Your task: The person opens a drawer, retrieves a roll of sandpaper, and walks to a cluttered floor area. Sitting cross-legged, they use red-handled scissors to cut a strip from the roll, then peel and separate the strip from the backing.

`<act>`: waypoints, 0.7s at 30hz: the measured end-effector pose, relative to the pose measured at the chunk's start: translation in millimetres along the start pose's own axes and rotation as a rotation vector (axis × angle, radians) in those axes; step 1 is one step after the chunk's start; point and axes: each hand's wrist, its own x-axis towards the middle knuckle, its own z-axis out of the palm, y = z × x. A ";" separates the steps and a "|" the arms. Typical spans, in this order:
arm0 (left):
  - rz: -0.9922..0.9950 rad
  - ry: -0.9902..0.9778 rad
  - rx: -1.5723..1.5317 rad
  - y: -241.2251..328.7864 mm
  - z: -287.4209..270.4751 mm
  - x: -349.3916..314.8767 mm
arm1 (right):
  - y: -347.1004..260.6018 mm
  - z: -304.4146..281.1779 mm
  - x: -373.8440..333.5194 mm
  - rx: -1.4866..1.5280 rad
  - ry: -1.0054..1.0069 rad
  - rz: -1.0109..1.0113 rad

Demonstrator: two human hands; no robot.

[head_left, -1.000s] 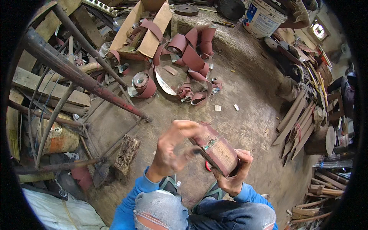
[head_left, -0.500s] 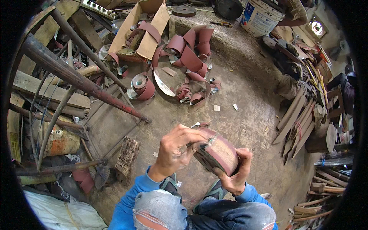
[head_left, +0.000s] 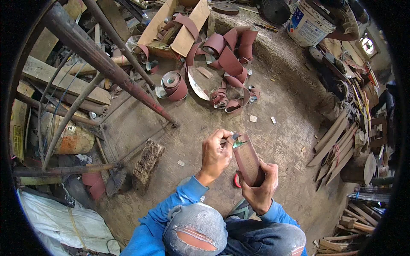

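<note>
Near: both hands worked in front of the ripped-denim knees [head_left: 194, 213]. Right hand [head_left: 262, 185] gripped the near end of a reddish-brown block [head_left: 249, 164], thumb and fingers on opposite sides. Left hand [head_left: 215, 154] had its curled fingers at the far end, by a green patch [head_left: 240, 144]. Step looked like working that end loose; doing it well likely meant a firm right hold, left fingertips close to the edge, small even pulls. Couldn't tell whether the left pinched the edge or just touched it. Block's underside hidden; red round object [head_left: 237, 180] partly covered by the right hand, kind unclear. Farther: abrasive roll [head_left: 174, 85], tangled strips [head_left: 230, 64], cardboard box [head_left: 188, 36] cut off at top, contents jumbled. Upper right, another person's arm [head_left: 348, 32] beside a white bucket [head_left: 309, 25]; rest unclear.
</note>
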 end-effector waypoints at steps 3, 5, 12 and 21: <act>0.011 -0.006 0.014 -10.7 12.4 2.3 | 2.8 -1.1 5.6 -0.038 -0.018 0.024; 0.066 -0.010 0.057 -17.0 17.0 10.7 | 1.3 -2.9 8.3 -0.044 -0.017 0.002; -0.328 0.173 -0.011 -53.2 -24.2 45.3 | 9.5 -11.1 -21.3 0.222 0.046 -0.075; -0.050 -0.435 -0.185 -11.2 27.6 1.9 | 25.4 44.2 -21.2 -0.011 0.099 -0.099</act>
